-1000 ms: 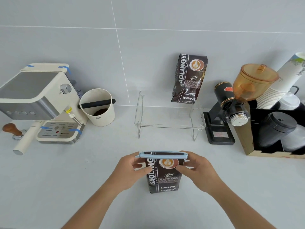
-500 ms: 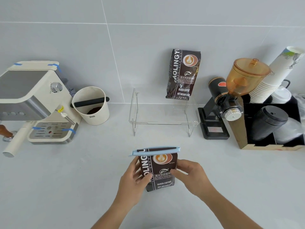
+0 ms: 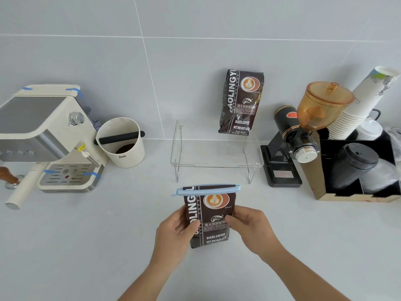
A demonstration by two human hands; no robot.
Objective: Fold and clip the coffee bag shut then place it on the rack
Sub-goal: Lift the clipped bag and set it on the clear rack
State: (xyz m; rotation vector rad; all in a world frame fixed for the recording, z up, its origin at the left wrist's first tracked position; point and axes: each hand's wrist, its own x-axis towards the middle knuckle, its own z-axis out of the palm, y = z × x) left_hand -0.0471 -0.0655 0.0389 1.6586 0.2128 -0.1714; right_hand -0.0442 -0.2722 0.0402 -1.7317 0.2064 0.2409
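Note:
A dark brown coffee bag (image 3: 213,216) stands upright on the white counter in front of me. A light blue clip (image 3: 208,190) runs across its folded top. My left hand (image 3: 173,233) grips the bag's left side and my right hand (image 3: 249,229) grips its right side, thumbs on the front. A clear acrylic rack (image 3: 217,157) stands behind the bag, against the wall. A second, matching coffee bag (image 3: 240,103) stands on the rack's right part, leaning on the wall.
A cream espresso machine (image 3: 45,135) and a cream knock box (image 3: 121,146) stand at the left. A black grinder with an amber hopper (image 3: 303,131) is right of the rack. Further right, a black organiser (image 3: 355,170) holds paper cups and lids.
Both hands have slid from the clip at the bag's top down to its sides. The bag stands slightly nearer the rack.

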